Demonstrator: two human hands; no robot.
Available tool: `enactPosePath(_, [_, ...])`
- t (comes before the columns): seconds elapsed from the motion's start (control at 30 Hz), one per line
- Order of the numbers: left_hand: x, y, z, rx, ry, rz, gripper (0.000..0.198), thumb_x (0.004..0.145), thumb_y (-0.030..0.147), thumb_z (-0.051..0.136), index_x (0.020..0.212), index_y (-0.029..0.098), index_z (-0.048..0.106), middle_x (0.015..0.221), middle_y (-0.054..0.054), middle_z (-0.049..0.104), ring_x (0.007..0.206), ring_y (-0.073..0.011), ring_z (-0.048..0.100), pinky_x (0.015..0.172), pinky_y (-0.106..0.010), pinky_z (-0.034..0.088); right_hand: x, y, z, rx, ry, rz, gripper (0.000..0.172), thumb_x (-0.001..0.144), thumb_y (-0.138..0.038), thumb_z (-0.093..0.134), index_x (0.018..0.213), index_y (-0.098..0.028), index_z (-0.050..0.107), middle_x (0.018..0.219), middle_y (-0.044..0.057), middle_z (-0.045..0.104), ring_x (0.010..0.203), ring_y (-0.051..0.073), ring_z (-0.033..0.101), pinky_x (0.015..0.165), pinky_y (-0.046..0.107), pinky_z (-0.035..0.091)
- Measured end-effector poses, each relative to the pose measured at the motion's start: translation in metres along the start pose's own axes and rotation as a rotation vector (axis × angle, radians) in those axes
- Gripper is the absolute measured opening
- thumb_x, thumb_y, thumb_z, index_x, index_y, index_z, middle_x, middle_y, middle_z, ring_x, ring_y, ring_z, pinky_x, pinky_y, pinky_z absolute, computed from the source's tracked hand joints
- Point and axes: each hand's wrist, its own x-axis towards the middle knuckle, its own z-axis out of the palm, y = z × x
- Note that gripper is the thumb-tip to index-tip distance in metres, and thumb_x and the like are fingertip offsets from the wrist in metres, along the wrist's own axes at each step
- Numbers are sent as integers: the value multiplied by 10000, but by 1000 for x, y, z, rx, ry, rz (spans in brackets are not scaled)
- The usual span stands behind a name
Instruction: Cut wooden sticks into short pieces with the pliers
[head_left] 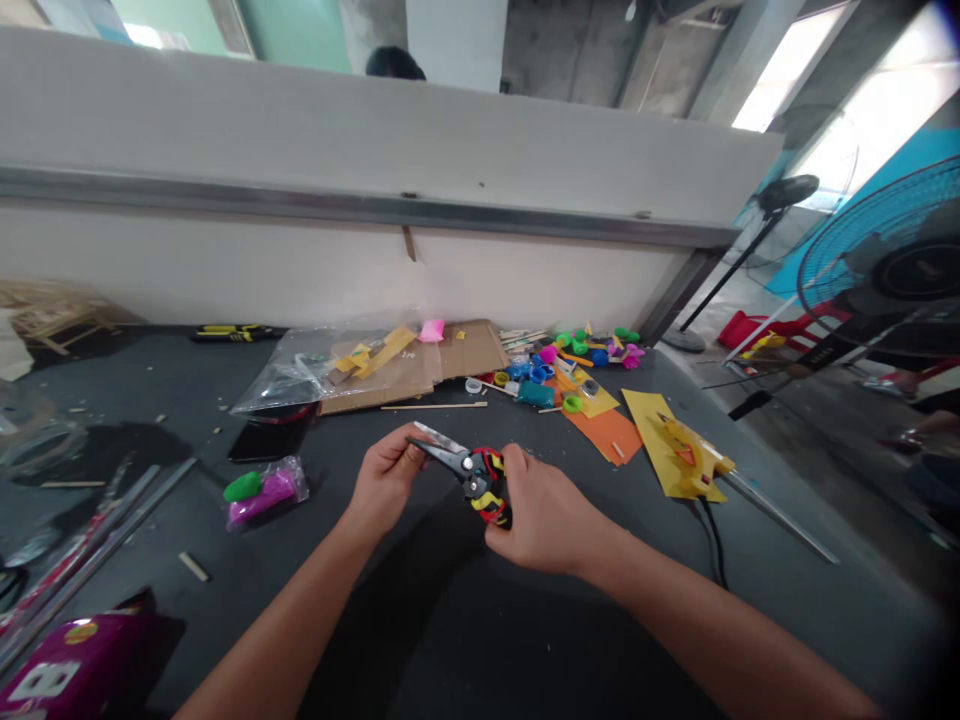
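Wrapped round the handles (pixel 491 507) of the shears (pixel 471 470), the right hand (pixel 544 512) has a full grasp, and from my remote seat I like that hold. Over on the left, the left hand (pixel 386 482) has thumb and fingers bent right at the blade tips; whether they pinch the metal or some small piece, I cannot tell. So the shears sit between both hands, above the middle of the dark table (pixel 427 620), blades (pixel 444 450) pointing left and slightly parted.

Handling, as I judge it: stiff, modest in weight, hard to damage, the red, yellow and black grips likely giving good friction. Handles are the place to hold; the blades look smooth, probably slippery and sharp, so I'm wary of those left fingers.

Nearest on the left, a purple box (pixel 64 660), then metal rods (pixel 112 545). Past them, a wrapped purple packet (pixel 264 500). Across on the right, a yellow glue gun (pixel 697 455) rests on a yellow sheet (pixel 645 412). Farther out, orange paper (pixel 600 438) and a jumble of colourful little pots (pixel 536 393); left of those, cardboard (pixel 474 352). Farthest, a pale partition (pixel 337 260) spans the table's far edge.
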Motion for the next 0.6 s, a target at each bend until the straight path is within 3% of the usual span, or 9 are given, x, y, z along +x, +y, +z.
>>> enactPosePath(0.13, [0, -2, 1, -9, 14, -11, 245, 740, 405, 618, 685, 167, 603, 613, 7, 509, 558, -97, 415, 520, -214, 326, 0, 0, 1, 6, -30, 27, 377, 669, -345, 521, 962, -160, 373, 818, 78, 555, 661, 196, 537, 583, 298, 369])
enactPosePath(0.4, [2, -3, 2, -95, -40, -18, 224, 775, 348, 598, 652, 162, 578, 609, 14, 491, 573, -85, 398, 542, -193, 324, 4, 3, 1, 42, 62, -10, 443, 638, -350, 540, 1004, -156, 386, 910, 90, 519, 807, 221, 518, 683, 318, 386])
enactPosePath(0.6, [2, -3, 0, -64, -65, -21, 215, 770, 354, 601, 669, 165, 586, 620, 13, 502, 584, -89, 410, 561, -200, 331, 4, 3, 2, 69, 48, -18, 436, 627, -335, 531, 997, -155, 387, 897, 86, 507, 796, 211, 495, 681, 317, 378])
